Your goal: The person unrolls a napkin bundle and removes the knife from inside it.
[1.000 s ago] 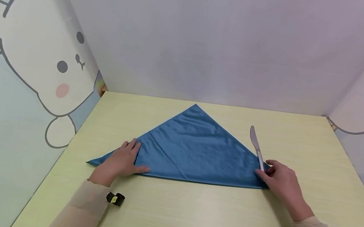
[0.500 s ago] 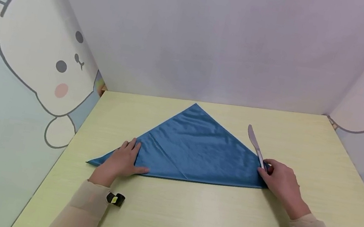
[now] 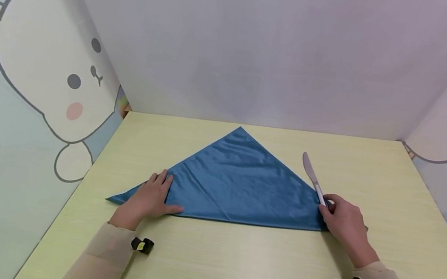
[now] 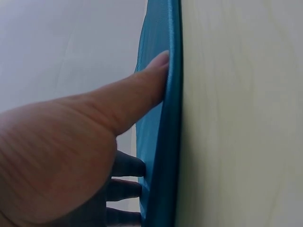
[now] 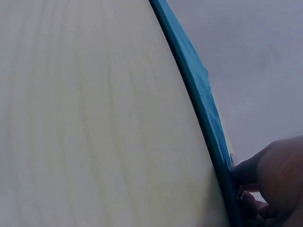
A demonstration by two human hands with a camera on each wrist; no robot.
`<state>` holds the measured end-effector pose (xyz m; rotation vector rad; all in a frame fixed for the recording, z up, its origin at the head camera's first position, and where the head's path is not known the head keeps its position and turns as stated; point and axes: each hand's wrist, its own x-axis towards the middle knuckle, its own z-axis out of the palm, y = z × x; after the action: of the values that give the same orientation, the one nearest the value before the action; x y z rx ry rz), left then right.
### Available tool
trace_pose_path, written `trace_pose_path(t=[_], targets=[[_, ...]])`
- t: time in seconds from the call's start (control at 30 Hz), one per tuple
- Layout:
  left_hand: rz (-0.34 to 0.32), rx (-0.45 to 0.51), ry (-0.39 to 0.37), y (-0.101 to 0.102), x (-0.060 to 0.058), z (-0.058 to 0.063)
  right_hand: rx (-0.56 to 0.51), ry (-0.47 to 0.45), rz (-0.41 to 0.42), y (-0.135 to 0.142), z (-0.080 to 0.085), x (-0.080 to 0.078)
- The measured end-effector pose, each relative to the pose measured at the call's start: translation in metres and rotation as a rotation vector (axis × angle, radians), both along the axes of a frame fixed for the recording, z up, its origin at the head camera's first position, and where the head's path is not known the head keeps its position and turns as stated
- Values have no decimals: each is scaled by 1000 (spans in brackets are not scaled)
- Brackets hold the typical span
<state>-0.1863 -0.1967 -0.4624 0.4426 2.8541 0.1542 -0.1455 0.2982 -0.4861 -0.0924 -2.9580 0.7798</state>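
Observation:
A blue satin cloth [image 3: 243,181], folded into a triangle, lies on the table with its peak pointing away and its long edge nearest me. My left hand [image 3: 148,198] rests on its left part, fingers spread and thumb out along the front edge; in the left wrist view the thumb [image 4: 137,90] lies on the cloth just behind that edge. At the right part, my right hand [image 3: 344,222] holds a table knife [image 3: 312,175] by the handle between thumb and fingers. The blade points away and to the left, past the cloth's slanting edge. The hand hides the cloth's right corner.
The pale wood table [image 3: 238,268] extends around the cloth. A plain light wall [image 3: 254,56] stands behind it, with cartoon-printed panels at the left [image 3: 39,81] and right. Each sleeve wears a small black camera.
My right hand has shifted slightly left with the knife, whose tip has moved a little to the left. My left hand and the cloth stay in place.

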Motion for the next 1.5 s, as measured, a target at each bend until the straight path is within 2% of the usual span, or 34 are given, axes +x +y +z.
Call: trace_pose_path(t=[0.27,0.67,0.8,1.03,1.23,1.33,1.5], targets=[[10,8,3,1,0,-2,-17,-4,5,0,1,0],[14,7,11,1,2,-4,-13,-3,58,3,3,-2],[10,4,15,0,1,-4,-31,-36,62,7,5,-2],[10,10,22,0,1,-4,-163,-117,72,13,13,-1],[7,7,28,0,2,-3,-346,-197,84,15,21,0],[14,8,23,0,2,-2,-435,-238,94,17,21,0],[20,10,14,0,3,-3,-524,-290,126,19,17,1]])
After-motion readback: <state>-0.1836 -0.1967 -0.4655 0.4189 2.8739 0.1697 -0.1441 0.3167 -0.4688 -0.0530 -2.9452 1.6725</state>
